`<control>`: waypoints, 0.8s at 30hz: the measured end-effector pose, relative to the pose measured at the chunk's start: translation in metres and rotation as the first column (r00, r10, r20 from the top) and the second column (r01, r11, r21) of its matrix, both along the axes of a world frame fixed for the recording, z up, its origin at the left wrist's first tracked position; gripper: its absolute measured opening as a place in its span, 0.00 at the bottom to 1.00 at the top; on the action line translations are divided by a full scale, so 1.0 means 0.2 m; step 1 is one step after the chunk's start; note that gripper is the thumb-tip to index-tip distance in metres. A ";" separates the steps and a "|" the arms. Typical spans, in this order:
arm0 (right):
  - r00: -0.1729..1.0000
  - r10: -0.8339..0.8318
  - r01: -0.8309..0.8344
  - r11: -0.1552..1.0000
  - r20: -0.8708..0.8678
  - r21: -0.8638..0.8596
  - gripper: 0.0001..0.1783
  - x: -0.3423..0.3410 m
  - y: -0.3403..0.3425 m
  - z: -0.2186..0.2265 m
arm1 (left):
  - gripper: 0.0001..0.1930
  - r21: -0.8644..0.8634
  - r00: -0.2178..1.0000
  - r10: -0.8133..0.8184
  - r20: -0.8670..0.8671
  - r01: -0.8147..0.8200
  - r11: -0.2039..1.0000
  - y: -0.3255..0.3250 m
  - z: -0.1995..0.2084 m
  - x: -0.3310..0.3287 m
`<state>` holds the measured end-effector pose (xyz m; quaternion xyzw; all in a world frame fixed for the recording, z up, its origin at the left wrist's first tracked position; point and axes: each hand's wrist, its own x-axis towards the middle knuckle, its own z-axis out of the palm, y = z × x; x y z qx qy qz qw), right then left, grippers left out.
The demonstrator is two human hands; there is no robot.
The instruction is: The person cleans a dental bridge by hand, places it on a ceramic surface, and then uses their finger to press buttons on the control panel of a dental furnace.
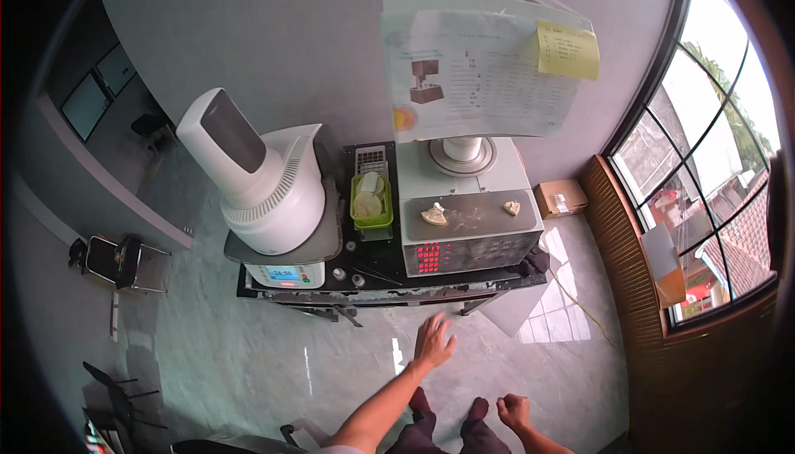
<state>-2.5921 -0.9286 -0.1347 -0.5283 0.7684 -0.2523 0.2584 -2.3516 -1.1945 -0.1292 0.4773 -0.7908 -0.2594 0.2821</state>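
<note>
My left hand (pixel 433 341) reaches out over the floor in front of the table, its fingers spread and nothing in it. Lower and to the right, my right hand (pixel 513 410) hangs near my legs with its fingers curled into a loose fist; nothing shows sticking out of it. Beyond my left hand, a grey box-shaped machine (pixel 480 243) with a red-lit keypad stands on the dark table (pixel 389 290). Two small cream-coloured plaster-like pieces lie on its top plate, one left (pixel 434 214) and one right (pixel 512 208). Neither hand touches the machine or the pieces.
A white furnace-like machine (pixel 281 193) with a tilted head stands left on the table. Between the machines sits a green basket (pixel 373 220) holding pale items. Printed sheets (pixel 484 81) hang over the right machine. A cardboard box (pixel 561 199) lies behind it, near the window.
</note>
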 end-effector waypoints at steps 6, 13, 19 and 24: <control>0.998 0.019 -0.026 0.992 0.063 0.122 0.19 0.27 0.00 0.10 | 0.14 0.703 0.963 0.265 0.042 -0.217 0.678 0.86 -0.34 0.61; 0.944 0.240 -0.274 0.953 0.227 0.133 0.17 0.65 -0.53 0.31 | 0.10 0.873 0.740 0.648 0.179 -0.423 0.242 1.31 -0.50 1.51; 0.871 0.455 -0.473 0.879 0.187 0.065 0.14 0.81 -0.87 0.44 | 0.10 0.873 0.279 0.959 -0.060 -0.450 0.186 1.03 -0.21 1.71; 0.828 0.525 -0.539 0.842 0.196 0.020 0.15 0.95 -1.10 0.51 | 0.10 0.892 0.333 0.931 -0.149 -0.361 0.272 0.78 0.04 1.55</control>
